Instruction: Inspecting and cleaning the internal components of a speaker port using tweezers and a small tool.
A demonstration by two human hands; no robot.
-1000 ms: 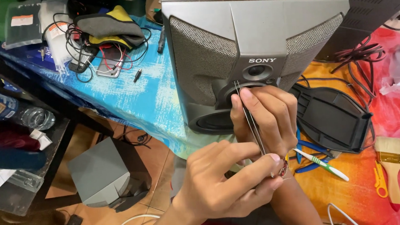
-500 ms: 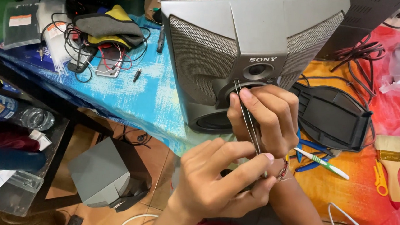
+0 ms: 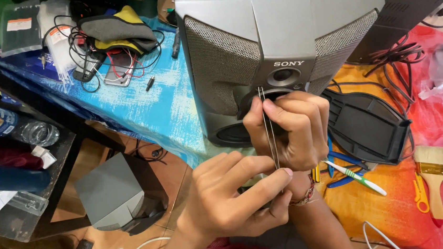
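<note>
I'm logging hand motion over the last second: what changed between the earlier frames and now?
Hardly anything. The left hand edged slightly up the thin metal tweezers, still pinching them. The right hand stays closed around them at the grey speaker. Nothing was let go; toothbrush and paintbrush stayed put.

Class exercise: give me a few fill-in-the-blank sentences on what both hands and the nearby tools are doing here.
1. Both hands pinch thin metal ____ in front of the grey speaker.
2. The right hand is ____ the left hand in the picture.
3. The paintbrush lies on the ____ cloth.
Missing words: tweezers; above; orange
</note>
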